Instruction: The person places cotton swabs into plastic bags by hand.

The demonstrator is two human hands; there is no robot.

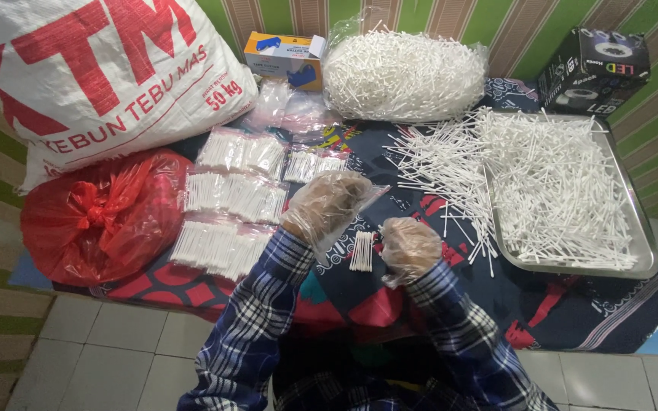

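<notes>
Between the gloved hands, a small bundle of white cotton swabs [361, 251] lies on the patterned dark cloth [573, 304] over pale floor tiles. Left hand [324, 204] closes on a thin clear plastic bag [359, 199]; right hand [409, 247] is curled, its grip unclear. Filled soft packets [230, 196] lie left, loose swabs fill a shiny metal tray [641, 251] right. Striped green walls stand behind.

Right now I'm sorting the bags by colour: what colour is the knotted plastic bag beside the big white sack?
Red, translucent plastic bag, clearest in the head view.
</notes>
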